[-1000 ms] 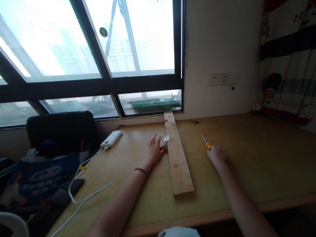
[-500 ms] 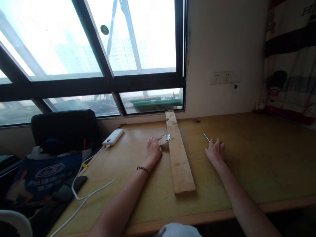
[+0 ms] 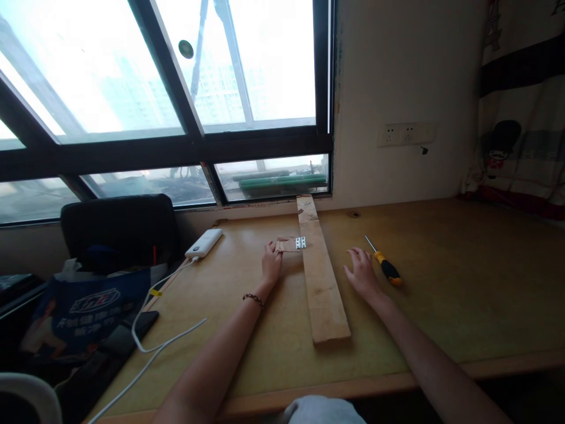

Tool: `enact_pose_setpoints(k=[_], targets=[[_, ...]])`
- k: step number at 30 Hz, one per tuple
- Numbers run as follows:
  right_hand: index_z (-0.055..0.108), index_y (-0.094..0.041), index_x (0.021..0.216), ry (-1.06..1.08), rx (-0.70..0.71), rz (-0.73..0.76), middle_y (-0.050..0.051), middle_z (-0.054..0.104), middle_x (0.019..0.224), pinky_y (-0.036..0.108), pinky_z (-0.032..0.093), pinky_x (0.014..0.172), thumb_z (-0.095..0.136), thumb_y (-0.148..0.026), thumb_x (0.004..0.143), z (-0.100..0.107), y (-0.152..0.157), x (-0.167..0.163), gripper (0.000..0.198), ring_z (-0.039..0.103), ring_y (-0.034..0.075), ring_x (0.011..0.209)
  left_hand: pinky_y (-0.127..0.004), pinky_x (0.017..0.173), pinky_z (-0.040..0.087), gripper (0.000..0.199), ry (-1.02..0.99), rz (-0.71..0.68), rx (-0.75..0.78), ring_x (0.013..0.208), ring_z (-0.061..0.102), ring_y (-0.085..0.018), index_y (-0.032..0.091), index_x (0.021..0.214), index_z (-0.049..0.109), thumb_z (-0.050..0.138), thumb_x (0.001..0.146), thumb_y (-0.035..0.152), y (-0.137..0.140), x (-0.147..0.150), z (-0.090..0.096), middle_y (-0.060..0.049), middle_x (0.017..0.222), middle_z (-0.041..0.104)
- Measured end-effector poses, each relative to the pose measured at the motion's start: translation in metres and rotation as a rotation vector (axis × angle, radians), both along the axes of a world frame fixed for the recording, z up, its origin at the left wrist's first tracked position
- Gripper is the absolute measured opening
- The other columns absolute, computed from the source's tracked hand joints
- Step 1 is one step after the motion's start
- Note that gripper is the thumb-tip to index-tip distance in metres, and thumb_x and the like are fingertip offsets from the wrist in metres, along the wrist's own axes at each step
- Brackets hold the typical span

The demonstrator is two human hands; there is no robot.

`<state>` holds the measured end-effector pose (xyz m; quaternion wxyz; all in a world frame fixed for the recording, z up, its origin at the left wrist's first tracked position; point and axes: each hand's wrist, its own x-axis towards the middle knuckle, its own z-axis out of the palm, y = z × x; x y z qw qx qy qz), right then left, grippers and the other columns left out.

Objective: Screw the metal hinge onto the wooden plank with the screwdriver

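Note:
A long wooden board [image 3: 325, 294] lies lengthwise on the table, its far end near the window. A metal hinge [image 3: 301, 242] joins its left edge to a small wooden piece [image 3: 288, 245]. My left hand [image 3: 271, 262] grips the outer end of that small piece between thumb and fingers. To the right of the board, my right hand [image 3: 362, 272] is held over the table with its fingers apart and nothing in them. Just beyond it rests a screwdriver [image 3: 387, 268] with a yellow and black handle, its shaft pointing toward the window.
A white power bank [image 3: 203, 244] with a white cable [image 3: 170, 341] lies at the table's left side. Left of the table stand a black chair [image 3: 117, 221] and a blue bag [image 3: 92, 306]. The window [image 3: 260, 65] and a wall socket [image 3: 399, 134] are behind.
My right hand has let go of the screwdriver and moved left toward the board. The small wooden piece has swung to lie straighter out from the board, with my left hand at its end.

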<state>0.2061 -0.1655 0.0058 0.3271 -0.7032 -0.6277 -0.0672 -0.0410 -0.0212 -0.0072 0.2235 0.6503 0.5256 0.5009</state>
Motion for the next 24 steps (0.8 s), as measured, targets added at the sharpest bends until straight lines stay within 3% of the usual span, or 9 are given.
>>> enact_pose_setpoints(k=[4, 10, 14, 19, 24], targets=[[0.044, -0.012, 0.117, 0.079, 0.043, 0.047, 0.014, 0.048, 0.115, 0.038, 0.036, 0.097, 0.045, -0.015, 0.076, -0.001, 0.001, -0.002, 0.042, 0.042, 0.024, 0.111, -0.036, 0.086, 0.043, 0.034, -0.226, -0.127, 0.000, 0.095, 0.058, -0.020, 0.015, 0.108, 0.047, 0.050, 0.075, 0.021, -0.003, 0.004, 0.004, -0.010, 0.100, 0.062], [0.046, -0.017, 0.116, 0.297, 0.054, 0.200, 0.010, 0.054, 0.112, 0.037, 0.040, 0.094, 0.040, -0.013, 0.077, 0.000, 0.006, -0.010, 0.040, 0.050, 0.020, 0.105, -0.027, 0.074, 0.049, 0.040, -0.657, -0.312, -0.248, 0.085, 0.060, -0.013, 0.016, 0.107, 0.047, 0.057, 0.069, 0.022, -0.006, 0.014, 0.001, -0.008, 0.103, 0.060], [0.050, -0.020, 0.113, 0.419, 0.059, 0.335, 0.006, 0.057, 0.113, 0.034, 0.040, 0.093, 0.041, -0.021, 0.081, 0.010, 0.020, -0.019, 0.033, 0.051, 0.017, 0.106, -0.021, 0.067, 0.047, 0.042, -0.685, -0.318, -0.303, 0.082, 0.060, -0.012, 0.017, 0.101, 0.050, 0.062, 0.063, 0.030, -0.009, 0.015, 0.003, -0.006, 0.101, 0.059], [0.054, -0.021, 0.110, 0.422, 0.116, 0.473, 0.005, 0.058, 0.111, 0.032, 0.036, 0.096, 0.043, -0.024, 0.082, 0.026, 0.052, -0.032, 0.030, 0.049, 0.016, 0.108, -0.020, 0.060, 0.045, 0.044, -0.637, -0.321, -0.295, 0.073, 0.059, -0.010, 0.018, 0.100, 0.051, 0.063, 0.061, 0.034, -0.013, 0.013, 0.007, -0.004, 0.096, 0.059], [0.061, -0.021, 0.101, 0.457, 0.102, 0.480, 0.005, 0.060, 0.108, 0.034, 0.035, 0.097, 0.047, -0.024, 0.080, 0.019, 0.072, -0.041, 0.025, 0.047, 0.017, 0.109, -0.020, 0.055, 0.043, 0.041, -0.567, -0.360, -0.225, 0.057, 0.050, -0.006, 0.017, 0.103, 0.053, 0.060, 0.064, 0.030, -0.016, 0.015, 0.008, -0.003, 0.092, 0.060]])
